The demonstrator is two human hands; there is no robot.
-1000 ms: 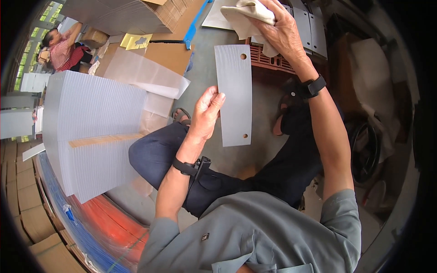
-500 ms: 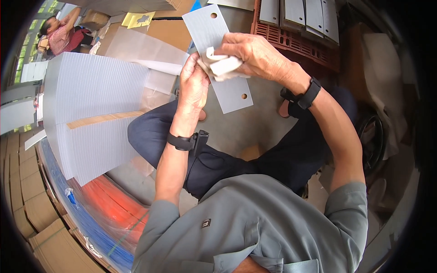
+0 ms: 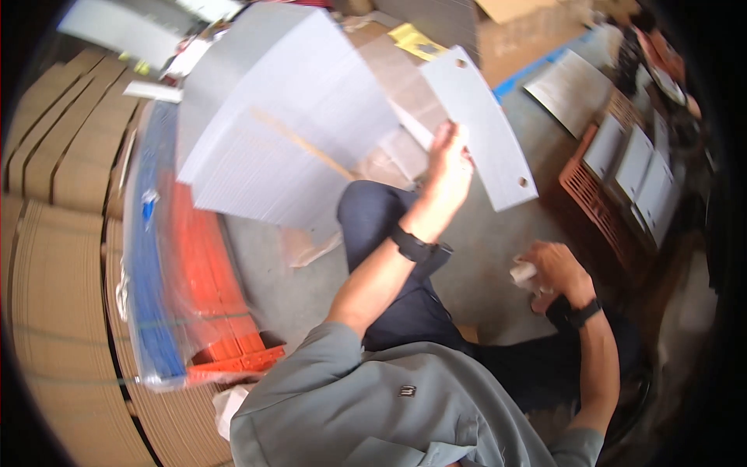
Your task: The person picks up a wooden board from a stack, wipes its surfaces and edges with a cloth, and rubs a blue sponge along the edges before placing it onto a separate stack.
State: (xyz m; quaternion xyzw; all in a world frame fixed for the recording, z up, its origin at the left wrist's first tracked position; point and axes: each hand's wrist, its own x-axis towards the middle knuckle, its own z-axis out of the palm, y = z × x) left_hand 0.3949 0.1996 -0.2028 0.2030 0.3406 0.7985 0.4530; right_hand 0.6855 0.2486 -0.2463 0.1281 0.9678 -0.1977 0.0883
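My left hand [image 3: 447,175] grips a flat grey metal plate [image 3: 490,132] by its left long edge. A round hole shows near each end of the plate, which is held up at a slant. Well apart from it, above my right leg, my right hand [image 3: 566,268] is closed on a crumpled white cloth [image 3: 523,272]. Left of the plate stands a big stack of similar thin grey plates [image 3: 303,109] with a tan strip across it.
An orange-red plastic crate [image 3: 589,167] with several grey plates stands at the right. Bundled flat cardboard [image 3: 62,288] lines the left side, beside plastic-wrapped blue [image 3: 159,272] and orange [image 3: 206,272] parts. A yellow piece [image 3: 416,40] lies behind the stack.
My view has swung to the left. The right hand has come off the plate with the cloth and dropped toward my right leg; the left hand still holds the plate.
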